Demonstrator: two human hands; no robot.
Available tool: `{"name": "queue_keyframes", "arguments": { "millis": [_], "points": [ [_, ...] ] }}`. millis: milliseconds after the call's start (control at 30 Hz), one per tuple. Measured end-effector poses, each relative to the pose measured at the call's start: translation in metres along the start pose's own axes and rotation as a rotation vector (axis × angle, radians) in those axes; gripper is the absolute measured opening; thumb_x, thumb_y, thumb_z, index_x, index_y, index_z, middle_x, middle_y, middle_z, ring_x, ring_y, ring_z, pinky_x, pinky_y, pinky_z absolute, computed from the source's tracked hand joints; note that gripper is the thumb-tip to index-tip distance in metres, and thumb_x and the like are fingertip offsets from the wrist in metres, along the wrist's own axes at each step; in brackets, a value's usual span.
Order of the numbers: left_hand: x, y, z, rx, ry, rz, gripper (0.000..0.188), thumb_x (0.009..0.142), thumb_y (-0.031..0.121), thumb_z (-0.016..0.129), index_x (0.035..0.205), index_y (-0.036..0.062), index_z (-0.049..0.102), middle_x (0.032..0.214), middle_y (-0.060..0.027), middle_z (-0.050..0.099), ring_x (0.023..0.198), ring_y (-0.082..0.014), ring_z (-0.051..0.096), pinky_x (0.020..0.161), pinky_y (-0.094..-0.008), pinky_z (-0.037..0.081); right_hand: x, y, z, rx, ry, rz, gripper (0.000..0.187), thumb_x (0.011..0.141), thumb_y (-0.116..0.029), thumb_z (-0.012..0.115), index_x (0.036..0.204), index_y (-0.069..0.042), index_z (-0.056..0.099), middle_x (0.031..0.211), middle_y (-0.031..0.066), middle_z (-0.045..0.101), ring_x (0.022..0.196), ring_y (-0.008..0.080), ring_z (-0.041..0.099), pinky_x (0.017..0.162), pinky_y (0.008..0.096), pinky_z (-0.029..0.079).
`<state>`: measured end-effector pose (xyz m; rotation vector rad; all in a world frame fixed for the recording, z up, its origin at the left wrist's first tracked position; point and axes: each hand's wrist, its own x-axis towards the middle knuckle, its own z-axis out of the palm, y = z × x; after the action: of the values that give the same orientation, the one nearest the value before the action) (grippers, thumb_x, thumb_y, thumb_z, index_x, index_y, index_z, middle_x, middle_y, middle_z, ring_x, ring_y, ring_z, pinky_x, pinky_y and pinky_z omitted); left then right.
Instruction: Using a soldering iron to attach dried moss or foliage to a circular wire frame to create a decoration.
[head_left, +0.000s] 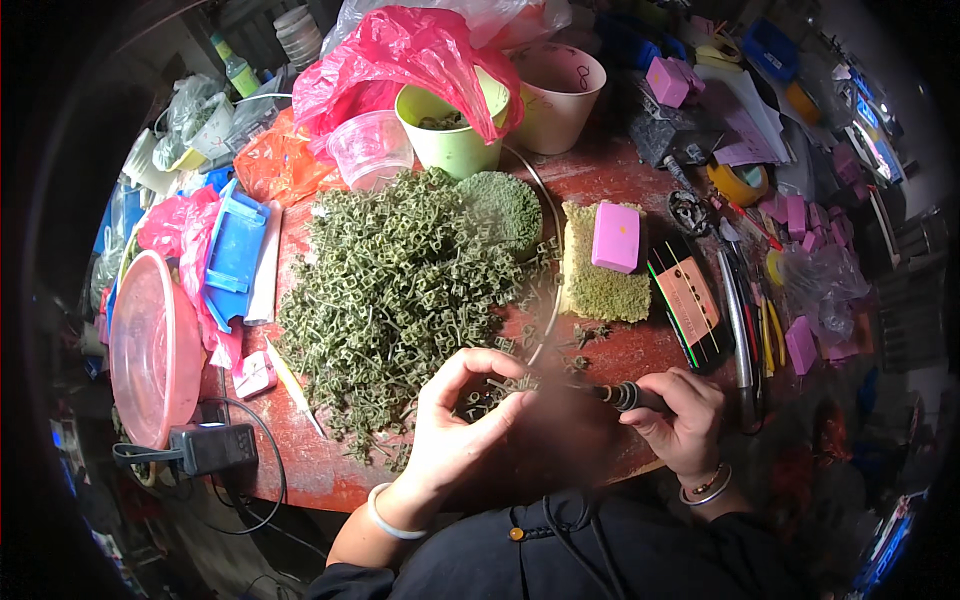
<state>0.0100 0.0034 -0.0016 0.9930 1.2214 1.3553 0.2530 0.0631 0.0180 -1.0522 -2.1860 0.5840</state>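
Observation:
My right hand [683, 415] grips a black cylindrical tool like a rotary handpiece [628, 396], with its tip pointing left toward my other hand. My left hand [462, 412] has thumb and index finger drawn together around something small, mostly hidden by the fingers. A brownish blur between the two hands covers the tool's tip and the fingertips. Just beyond my left hand spreads a large heap of small grey-green pieces [400, 260], square-looped with short stems. A few loose pieces [590, 335] lie on the red worktable [340, 485] farther right.
A pink block [616, 238] rests on a yellow-green sponge-like slab [605, 285]. Behind the heap stand a green bucket [455, 150] and a pale bucket [560, 105]. Pens and tools [740, 320] line the right; a pink basin [150, 350] and black box with cable [212, 448] sit left.

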Motion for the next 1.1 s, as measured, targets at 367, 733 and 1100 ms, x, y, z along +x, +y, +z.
{"name": "queue_keyframes", "arguments": {
  "millis": [367, 733, 1100],
  "points": [
    [-0.013, 0.074, -0.066, 0.036, 0.610, 0.417, 0.023, 0.084, -0.003, 0.065, 0.107, 0.0013, 0.060, 0.084, -0.0070, 0.066, 0.057, -0.0059, 0.054, 0.046, -0.0177, 0.040, -0.028, 0.016, -0.006, 0.079, 0.155, 0.256, 0.051, 0.090, -0.050, 0.065, 0.085, 0.000, 0.060, 0.068, 0.0053, 0.053, 0.059, 0.0156, 0.050, 0.052, 0.0295, 0.037],
    [-0.039, 0.106, -0.314, 1.788, 1.067, 0.385, 0.028, 0.085, 0.021, 0.071, 0.103, -0.0004, 0.067, 0.102, -0.0208, 0.068, 0.098, -0.0356, 0.064, 0.088, -0.0435, 0.049, -0.006, -0.003, 0.001, 0.150, 0.042, 0.157, 0.041, 0.088, -0.041, 0.071, 0.084, -0.001, 0.062, 0.061, 0.0047, 0.053, 0.051, 0.0154, 0.051, 0.048, 0.0296, 0.037],
    [0.007, 0.023, -0.008, 0.864, 0.177, 0.573, 0.017, 0.079, -0.002, 0.072, 0.073, 0.0080, 0.059, 0.061, -0.0050, 0.056, 0.048, -0.0185, 0.053, 0.046, -0.0291, 0.042, 0.019, -0.016, 0.044, 0.366, -0.020, 0.365, 0.021, 0.081, -0.004, 0.078, 0.089, -0.001, 0.059, 0.075, 0.0005, 0.066, 0.069, 0.0004, 0.055, 0.055, 0.0170, 0.042]
  ]
}}
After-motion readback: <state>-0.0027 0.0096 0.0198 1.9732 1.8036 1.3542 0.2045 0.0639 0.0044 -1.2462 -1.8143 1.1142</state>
